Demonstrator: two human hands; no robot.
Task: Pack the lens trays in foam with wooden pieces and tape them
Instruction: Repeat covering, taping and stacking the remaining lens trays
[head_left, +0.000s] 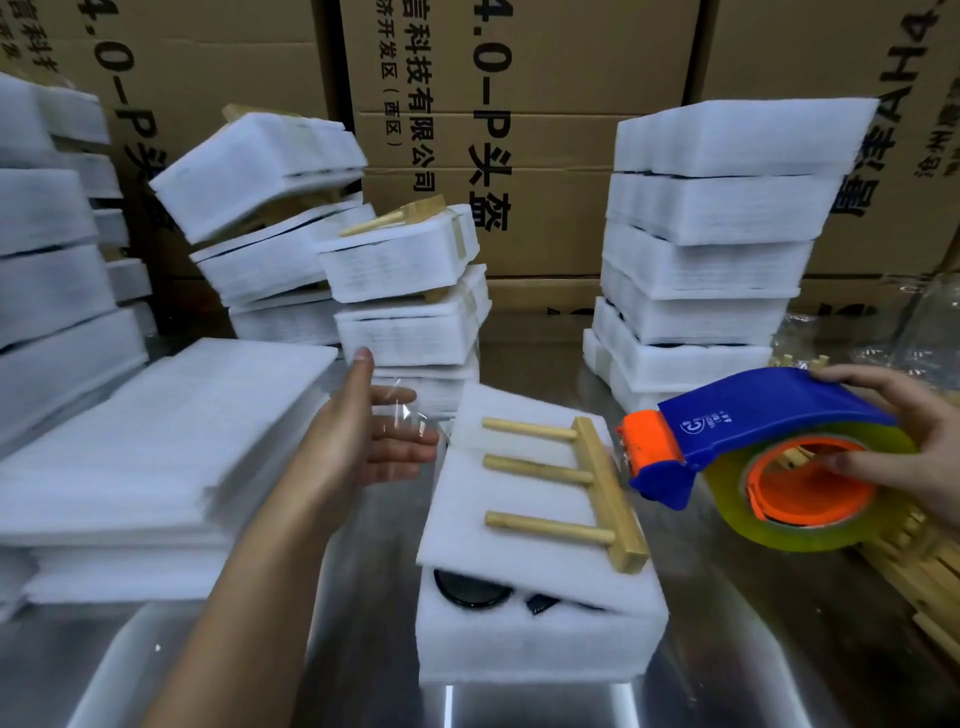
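A white foam pack (540, 639) lies in the middle of the steel table, its top foam sheet lifted at the front so black lens trays (472, 592) show underneath. On top rests a wooden piece (608, 493) with three dowel pegs. My right hand (904, 431) grips a blue and orange tape dispenser (753, 441) with a clear tape roll, its orange mouth close to the wooden piece. My left hand (369, 431) hovers left of the pack, fingers straight, with a clear tape strip (405, 415) stuck across the fingertips.
Flat foam sheets (156, 441) are piled at the left. Stacks of wrapped foam packs (701, 249) stand behind, right and left, one topped by a wooden piece (400, 215). More wooden pieces (924, 571) lie at the right edge. Cardboard boxes (519, 130) close the back.
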